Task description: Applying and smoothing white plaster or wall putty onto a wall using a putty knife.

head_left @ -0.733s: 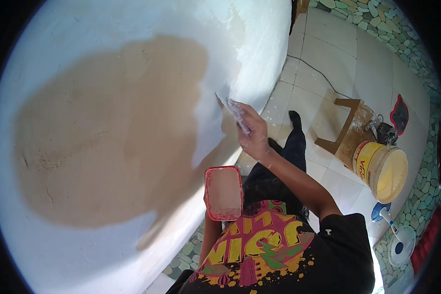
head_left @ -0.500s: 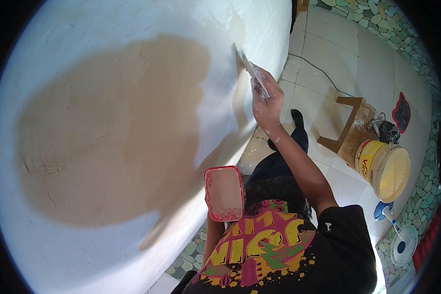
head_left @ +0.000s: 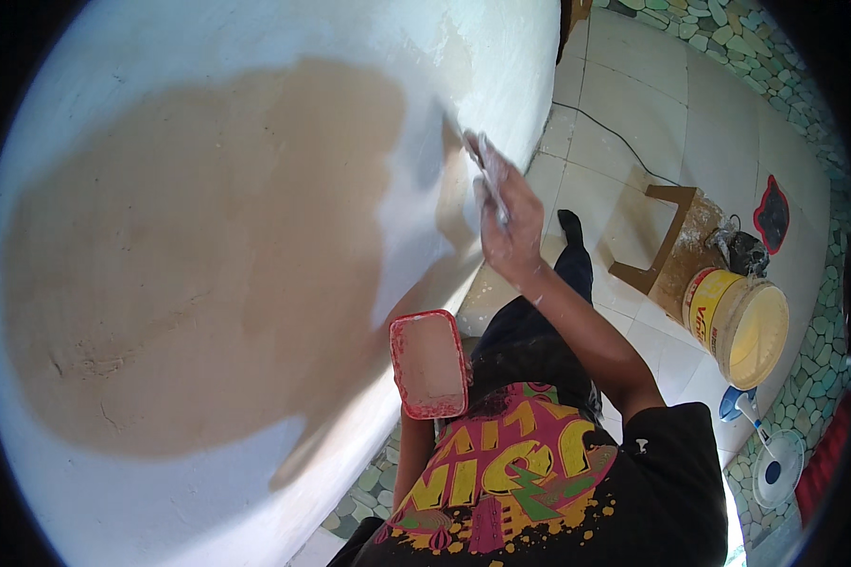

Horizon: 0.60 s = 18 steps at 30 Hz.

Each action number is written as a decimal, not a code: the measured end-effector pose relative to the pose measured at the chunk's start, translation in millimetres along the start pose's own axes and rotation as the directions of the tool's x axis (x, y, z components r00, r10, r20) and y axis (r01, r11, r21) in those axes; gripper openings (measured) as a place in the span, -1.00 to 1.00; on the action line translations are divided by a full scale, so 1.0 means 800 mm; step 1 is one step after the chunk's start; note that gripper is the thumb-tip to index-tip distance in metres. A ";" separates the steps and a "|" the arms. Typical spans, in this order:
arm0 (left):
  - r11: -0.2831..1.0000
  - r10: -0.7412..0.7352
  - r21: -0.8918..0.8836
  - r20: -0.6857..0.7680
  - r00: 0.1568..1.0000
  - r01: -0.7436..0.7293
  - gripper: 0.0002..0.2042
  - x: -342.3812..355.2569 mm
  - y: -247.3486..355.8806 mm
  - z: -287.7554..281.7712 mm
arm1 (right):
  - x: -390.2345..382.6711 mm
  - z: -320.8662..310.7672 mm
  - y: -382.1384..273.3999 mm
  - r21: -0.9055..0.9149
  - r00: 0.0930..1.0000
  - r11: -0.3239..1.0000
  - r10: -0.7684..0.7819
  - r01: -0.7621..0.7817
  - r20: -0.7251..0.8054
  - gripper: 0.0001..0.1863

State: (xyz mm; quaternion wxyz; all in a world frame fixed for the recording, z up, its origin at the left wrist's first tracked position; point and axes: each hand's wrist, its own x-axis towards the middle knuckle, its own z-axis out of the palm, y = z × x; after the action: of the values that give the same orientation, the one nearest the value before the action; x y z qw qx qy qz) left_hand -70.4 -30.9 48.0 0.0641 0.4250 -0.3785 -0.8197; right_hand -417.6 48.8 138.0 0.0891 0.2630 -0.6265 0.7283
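Note:
A putty knife (head_left: pixel 493 180) is gripped in my right hand (head_left: pixel 515 222), which is closed around it and dusted with white. Its thin blade reaches up and left toward the white wall (head_left: pixel 440 42); blur hides whether it touches. At my waist, beside the wall, a red rectangular tub (head_left: pixel 428 408) holds pale, smooth paste (head_left: pixel 425 354). My left forearm (head_left: pixel 414 455) rises beneath the tub and supports it; the hand itself is hidden under it. A large shadow lies over the wall, where a few cracks and rough spots show low on the left.
A brown wooden stool (head_left: pixel 681 246) stands on the tiled floor at right, beside a yellow-labelled bucket (head_left: pixel 752 331). Near them lie a black plastic bag (head_left: pixel 749 253), a red-edged dark mat (head_left: pixel 772 215) and a clear round lid (head_left: pixel 778 470). A dark cable (head_left: pixel 624 142) crosses the tiles.
My right hand has come slightly down and left with the putty knife, whose blade now looks blurred. The tub has risen slightly in view.

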 end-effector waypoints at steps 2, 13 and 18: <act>0.980 -0.059 -0.188 0.034 0.998 0.065 -0.42 0.001 0.006 0.024 | 0.018 0.000 0.000 -0.007 0.999 0.999 0.032 -0.032 0.007 -0.47; 0.909 -0.145 -0.329 0.325 0.934 0.256 -0.19 0.017 0.002 -0.026 | -0.019 -0.001 -0.037 0.165 0.976 0.973 0.130 -0.160 0.176 -0.39; 0.907 -0.198 -0.309 0.292 0.936 0.288 -0.18 0.021 0.021 -0.005 | 0.027 -0.011 -0.006 0.063 0.993 0.991 0.115 -0.117 0.031 -0.54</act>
State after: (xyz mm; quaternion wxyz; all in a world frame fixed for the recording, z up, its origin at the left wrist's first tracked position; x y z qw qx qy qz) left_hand -81.5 -52.5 47.0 -0.0144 0.3428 -0.1770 -0.9225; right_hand -436.1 53.8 152.4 0.0295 0.2388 -0.6180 0.7485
